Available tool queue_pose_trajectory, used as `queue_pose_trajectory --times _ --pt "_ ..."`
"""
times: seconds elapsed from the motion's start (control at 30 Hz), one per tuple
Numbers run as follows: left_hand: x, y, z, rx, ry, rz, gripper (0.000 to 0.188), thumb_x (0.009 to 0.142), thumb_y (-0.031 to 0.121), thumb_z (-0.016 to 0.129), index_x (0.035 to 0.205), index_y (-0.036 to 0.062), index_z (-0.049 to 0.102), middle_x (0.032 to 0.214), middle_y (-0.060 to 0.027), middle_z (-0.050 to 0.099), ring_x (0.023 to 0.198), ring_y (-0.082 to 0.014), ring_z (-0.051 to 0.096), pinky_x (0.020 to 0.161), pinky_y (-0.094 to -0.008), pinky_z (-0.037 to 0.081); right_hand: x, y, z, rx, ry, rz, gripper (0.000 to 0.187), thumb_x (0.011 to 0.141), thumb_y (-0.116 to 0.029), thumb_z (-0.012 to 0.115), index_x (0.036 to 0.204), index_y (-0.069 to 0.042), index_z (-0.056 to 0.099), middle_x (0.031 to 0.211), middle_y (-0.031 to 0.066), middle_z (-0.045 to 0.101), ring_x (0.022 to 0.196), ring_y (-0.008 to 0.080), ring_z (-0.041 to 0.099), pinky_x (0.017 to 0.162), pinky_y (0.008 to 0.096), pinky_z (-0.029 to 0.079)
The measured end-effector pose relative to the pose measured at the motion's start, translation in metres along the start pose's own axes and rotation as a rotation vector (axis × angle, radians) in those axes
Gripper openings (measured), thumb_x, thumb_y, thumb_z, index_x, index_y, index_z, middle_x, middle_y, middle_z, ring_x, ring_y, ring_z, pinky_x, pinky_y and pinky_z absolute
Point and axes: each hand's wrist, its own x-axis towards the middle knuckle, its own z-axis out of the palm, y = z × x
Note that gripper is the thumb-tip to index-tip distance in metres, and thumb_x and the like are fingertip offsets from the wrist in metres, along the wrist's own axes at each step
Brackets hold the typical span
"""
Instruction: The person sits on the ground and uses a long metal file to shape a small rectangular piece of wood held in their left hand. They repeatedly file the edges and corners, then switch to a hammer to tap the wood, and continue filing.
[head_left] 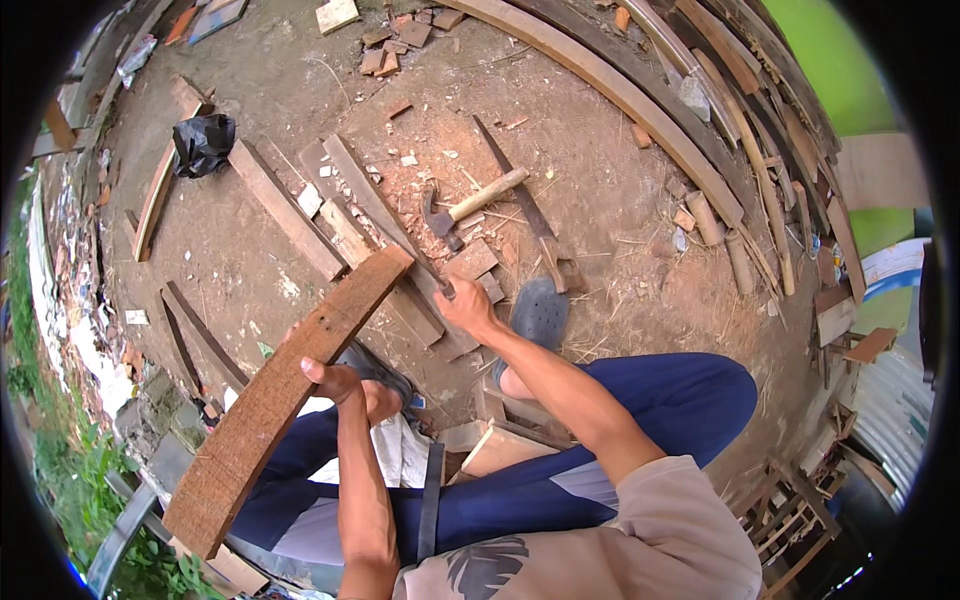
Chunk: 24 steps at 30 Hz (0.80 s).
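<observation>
A thick brown wooden board (290, 395) slants across my left side, its far end near the middle and its near end low at the left. My left hand (332, 382) is closed on its edge, thumb on top and fingers mostly hidden beneath. Just right of the board's far end, my right hand (466, 308) is a fist; a small dark end shows at its fingers, but the thing itself is unclear. Beyond it on the ground lie a hammer (488, 196) with a wooden handle and a handsaw (522, 200) with a dark blade.
Several planks (285, 208) lie on the dirt ahead. A black plastic bag (204, 144) rests at the far left. Long timbers (620, 100) curve along the right. Wood chips surround the hammer. My feet, in grey clogs (540, 312), stand close to the planks and saw.
</observation>
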Motion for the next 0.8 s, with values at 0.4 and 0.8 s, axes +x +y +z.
queue_pose_trajectory --times 0.4,0.8 --pt "-0.01 0.004 0.016 0.041 -0.03 0.04 0.077 0.086 0.058 0.052 0.128 -0.0059 0.044 0.123 -0.0205 0.054 0.115 -0.0322 0.054 0.103 -0.0438 0.042 0.019 0.011 0.002 -0.266 -0.142 0.052 0.031 0.084 -0.028 0.068 0.093 0.002 0.064 0.075 0.0258 0.066 0.076 0.0443 0.066 0.069 0.0504 0.052" --pt "-0.009 0.008 0.017 0.017 0.003 0.022 0.078 0.083 0.054 0.057 0.131 -0.0061 0.043 0.122 -0.0195 0.054 0.115 -0.0313 0.055 0.103 -0.043 0.042 0.015 -0.008 -0.026 -0.337 -0.199 0.028 0.03 0.084 -0.027 0.068 0.093 0.002 0.065 0.08 0.0274 0.067 0.08 0.044 0.067 0.072 0.0506 0.053"
